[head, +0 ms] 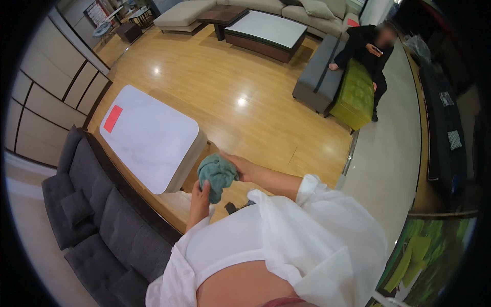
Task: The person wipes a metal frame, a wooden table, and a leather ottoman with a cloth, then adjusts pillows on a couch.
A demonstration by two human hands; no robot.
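A crumpled green cloth (217,176) is bunched between my two hands in front of my body. My left hand (200,197) grips its near side, with the thumb lying over the folds. On the far right side, my right hand (241,167) holds the cloth's edge; some of its fingers are hidden behind the fabric. Just beyond the cloth stands a low coffee table (153,138) with a white, rounded-corner top and a red paper (113,119) lying on it. The cloth is apart from the tabletop's near corner.
A dark grey sofa (115,238) runs along the left. Farther off are a white-topped table (268,28), a beige sofa (264,5), a grey bench (320,73) and a green tufted bench (353,92). A person (368,53) sits there holding a phone. Wood flooring (245,88) lies between.
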